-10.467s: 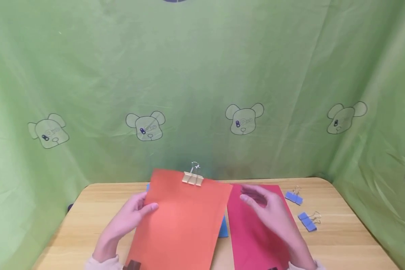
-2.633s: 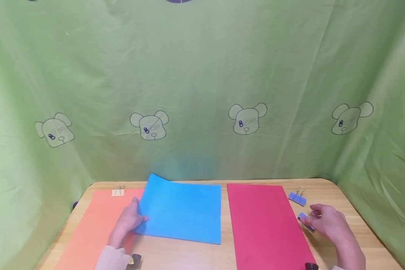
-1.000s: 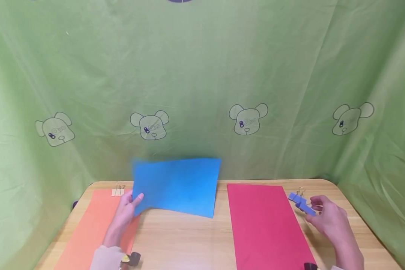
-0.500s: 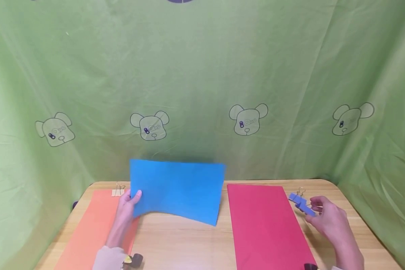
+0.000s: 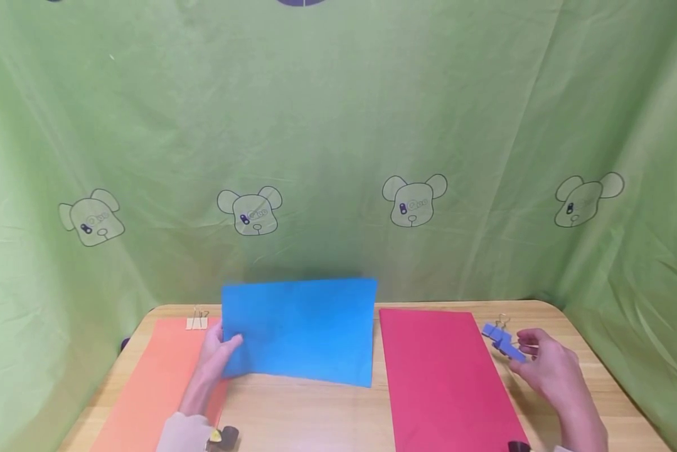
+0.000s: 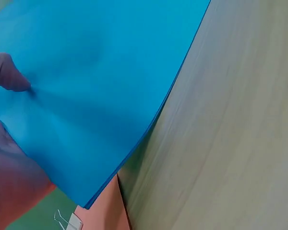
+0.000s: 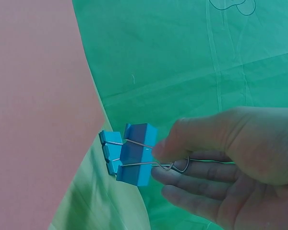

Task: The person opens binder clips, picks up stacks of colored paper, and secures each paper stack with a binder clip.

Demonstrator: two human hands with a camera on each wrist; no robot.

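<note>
My left hand (image 5: 209, 358) grips the left edge of a blue paper stack (image 5: 301, 329), thumb in front, and holds it raised and tilted up above the table. In the left wrist view, the thumb presses a dent into the blue paper (image 6: 101, 86), whose lower edge shows more than one layer. Over at the right, my right hand (image 5: 553, 370) pinches a blue binder clip (image 7: 137, 155) by its wire handles between thumb and fingers. Just behind it, a second blue binder clip (image 5: 492, 331) is partly covered by the held one in the head view.
Orange paper (image 5: 152, 383) lies at the table's left, a cream binder clip (image 5: 197, 323) on its far edge. Red-pink paper (image 5: 445, 376) lies right of the middle. A green curtain (image 5: 338, 125) with bear heads hangs behind the wooden table (image 5: 310, 414).
Earlier my left hand held the clipped orange paper, which now lies at left. The blue paper has since risen off the table and just dipped slightly. My right hand has picked up a blue binder clip.
</note>
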